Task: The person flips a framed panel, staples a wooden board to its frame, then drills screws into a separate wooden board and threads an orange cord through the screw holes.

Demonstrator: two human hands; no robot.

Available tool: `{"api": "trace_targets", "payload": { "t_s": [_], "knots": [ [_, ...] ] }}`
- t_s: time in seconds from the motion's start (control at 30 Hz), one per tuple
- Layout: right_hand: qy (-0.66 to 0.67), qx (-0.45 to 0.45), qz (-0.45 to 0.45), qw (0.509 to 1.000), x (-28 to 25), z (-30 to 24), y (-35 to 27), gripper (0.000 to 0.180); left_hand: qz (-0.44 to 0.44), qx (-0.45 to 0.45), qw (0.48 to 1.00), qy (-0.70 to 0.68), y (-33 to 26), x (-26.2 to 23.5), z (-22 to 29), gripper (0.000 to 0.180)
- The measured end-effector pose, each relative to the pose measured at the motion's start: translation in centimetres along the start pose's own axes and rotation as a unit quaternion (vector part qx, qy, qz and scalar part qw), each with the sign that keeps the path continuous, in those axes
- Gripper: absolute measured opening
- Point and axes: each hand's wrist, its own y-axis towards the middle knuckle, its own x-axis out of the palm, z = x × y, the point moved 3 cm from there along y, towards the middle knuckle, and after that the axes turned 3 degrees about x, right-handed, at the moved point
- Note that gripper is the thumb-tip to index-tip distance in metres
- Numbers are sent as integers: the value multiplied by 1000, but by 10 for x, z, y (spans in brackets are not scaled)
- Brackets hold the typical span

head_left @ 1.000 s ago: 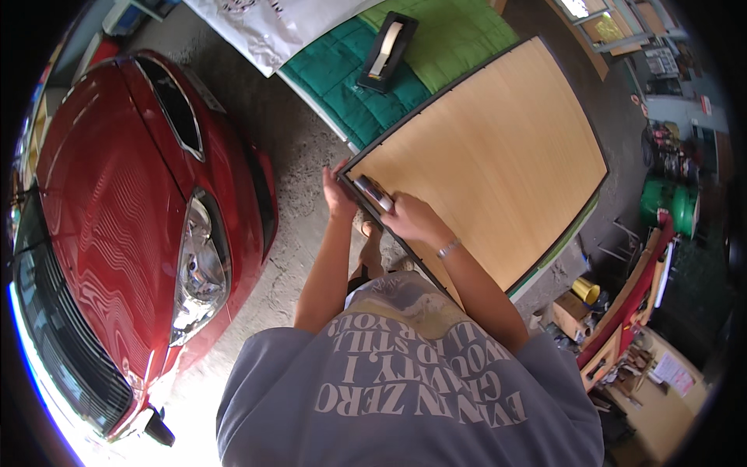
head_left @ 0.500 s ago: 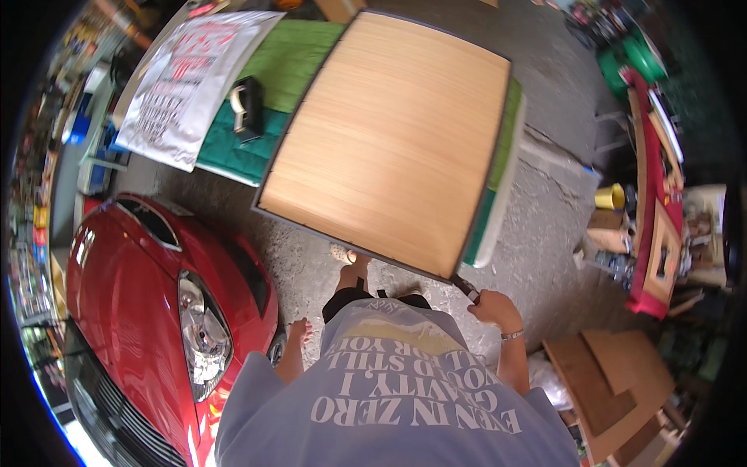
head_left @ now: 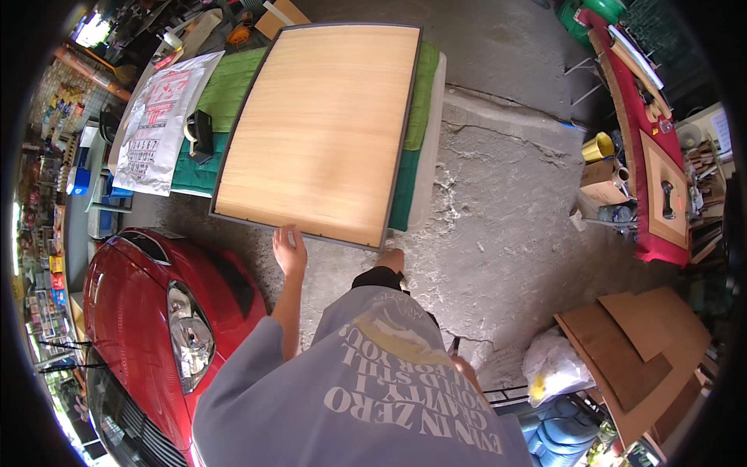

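Observation:
A large light-wood panel (head_left: 319, 132) in a dark frame lies on a table spread with a green quilted cloth (head_left: 422, 101). My left hand (head_left: 290, 251) is raised at the panel's near edge, its fingers apart and holding nothing; whether they touch the frame I cannot tell. My right hand (head_left: 464, 367) hangs low by my side, mostly hidden behind my shirt. A slim dark tool (head_left: 455, 345) sticks out from it, its kind not clear. Left of the panel, a black tape dispenser (head_left: 201, 136) rests on the cloth beside a silvery printed sheet (head_left: 156, 128).
A red car (head_left: 148, 303) stands close at my left. To the right is a red-covered table (head_left: 618, 101) with a wooden frame (head_left: 669, 187) on it. Brown boards (head_left: 622, 358), a plastic bag (head_left: 554, 364) and a blue chair (head_left: 562, 428) are at lower right.
My left hand has come up to the panel's near edge. My right hand, with the dark tool, has dropped away from the panel's corner to my side. The view has shifted.

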Motion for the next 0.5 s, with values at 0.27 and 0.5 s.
{"api": "trace_targets", "payload": {
  "t_s": [0.27, 0.5],
  "knots": [
    [107, 43, 31, 993, -29, -16, -31, 11, -18, 77, 994, -80, 97, 132, 152, 13],
    [114, -30, 83, 990, -137, -185, -77, 12, -169, 183, 934, -256, 94, 315, 389, 16]
  ]
}}
